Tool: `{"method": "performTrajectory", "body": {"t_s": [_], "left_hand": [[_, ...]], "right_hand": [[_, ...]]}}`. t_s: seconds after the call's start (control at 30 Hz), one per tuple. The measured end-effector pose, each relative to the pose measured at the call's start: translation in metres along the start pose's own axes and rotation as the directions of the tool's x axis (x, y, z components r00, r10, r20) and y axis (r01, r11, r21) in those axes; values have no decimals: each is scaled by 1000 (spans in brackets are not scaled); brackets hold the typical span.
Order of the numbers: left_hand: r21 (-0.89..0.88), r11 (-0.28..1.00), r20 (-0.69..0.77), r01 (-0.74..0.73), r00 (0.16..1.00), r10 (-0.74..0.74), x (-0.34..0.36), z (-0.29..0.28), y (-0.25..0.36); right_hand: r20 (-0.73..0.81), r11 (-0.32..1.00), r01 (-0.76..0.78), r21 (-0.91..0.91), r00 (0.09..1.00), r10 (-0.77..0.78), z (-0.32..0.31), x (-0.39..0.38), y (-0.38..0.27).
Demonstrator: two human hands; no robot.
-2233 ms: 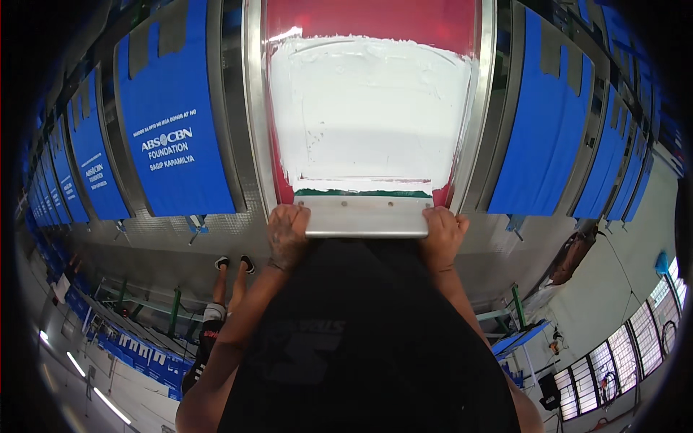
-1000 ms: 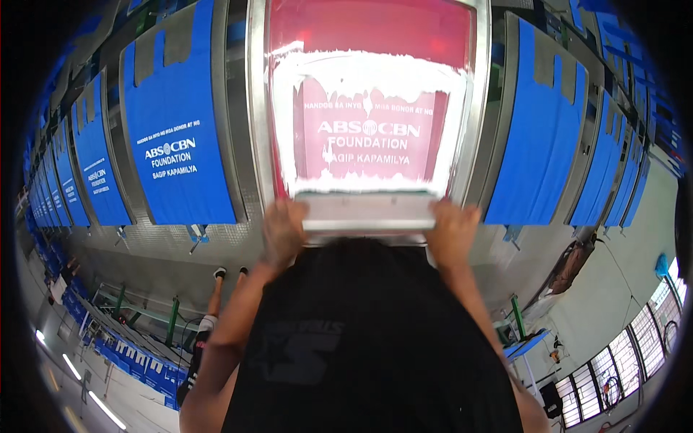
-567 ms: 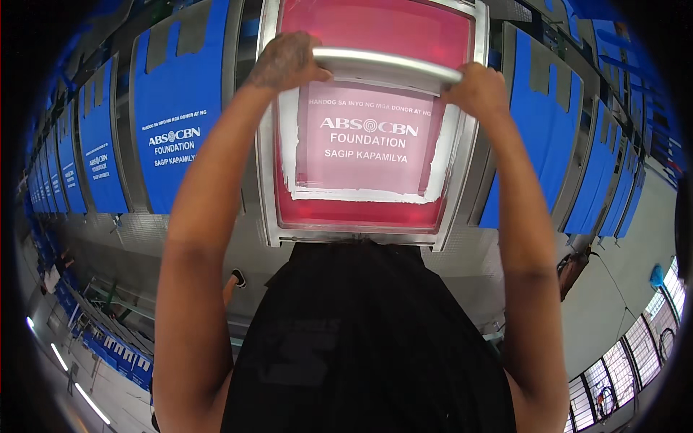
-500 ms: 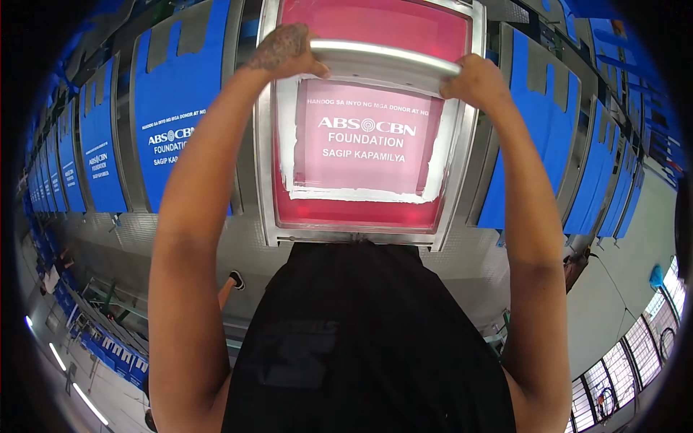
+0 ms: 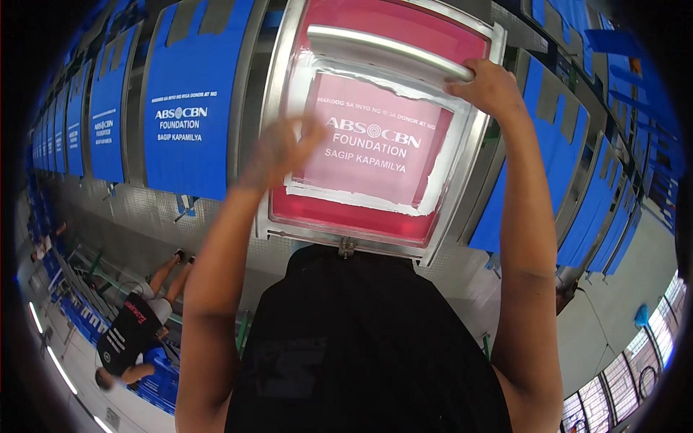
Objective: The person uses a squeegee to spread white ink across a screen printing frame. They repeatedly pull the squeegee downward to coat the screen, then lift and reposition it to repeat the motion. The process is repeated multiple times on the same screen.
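Note:
A metal-framed printing screen (image 5: 339, 238) with pink mesh and a smear of white ink lies flat before me over a blue cloth. Across its far end rests a long metal-handled squeegee (image 5: 382, 45). My right hand (image 5: 487, 86) grips the squeegee's right end. My left hand (image 5: 285, 148) is off the squeegee and blurred by motion. It hovers above the screen's left side with its fingers apart and nothing in them.
Blue cloth panels with white print (image 5: 189, 108) lie in a row to the left, and more blue panels (image 5: 556, 159) run to the right along the long table. Another person in a black shirt (image 5: 133, 332) stands at the lower left by blue crates.
Both hands pushed the squeegee from the near end to the far end, baring the pink mesh. My left hand has since let go and drawn back toward me.

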State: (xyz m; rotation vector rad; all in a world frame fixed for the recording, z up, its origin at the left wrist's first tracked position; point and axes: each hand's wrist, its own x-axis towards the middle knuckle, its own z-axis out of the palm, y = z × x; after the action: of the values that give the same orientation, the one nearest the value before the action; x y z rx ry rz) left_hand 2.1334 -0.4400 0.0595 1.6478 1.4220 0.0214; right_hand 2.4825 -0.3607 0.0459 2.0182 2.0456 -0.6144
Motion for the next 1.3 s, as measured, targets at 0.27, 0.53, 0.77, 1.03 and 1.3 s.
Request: {"method": "performTrajectory", "body": {"t_s": [0.27,0.53,0.77,1.03,1.3], "left_hand": [[-522,751,464,405,873,-148,-166,204,-92],[-666,646,372,373,917,-146,-179,228,-98],[-636,724,314,268,946,-74,-179,211,-86],[-419,908,35,-8,999,24,-172,245,-104],[68,990,-208,-123,969,135,-179,213,-96]], "right_hand": [[21,935,337,112,940,-342,3,25,-47],[-71,956,292,9,954,-291,18,-6,-60],[-60,977,211,-31,975,-213,94,-163,-103],[-236,936,326,133,928,-289,130,-250,-114],[-221,868,-85,488,951,217,104,-204,-25]]}}
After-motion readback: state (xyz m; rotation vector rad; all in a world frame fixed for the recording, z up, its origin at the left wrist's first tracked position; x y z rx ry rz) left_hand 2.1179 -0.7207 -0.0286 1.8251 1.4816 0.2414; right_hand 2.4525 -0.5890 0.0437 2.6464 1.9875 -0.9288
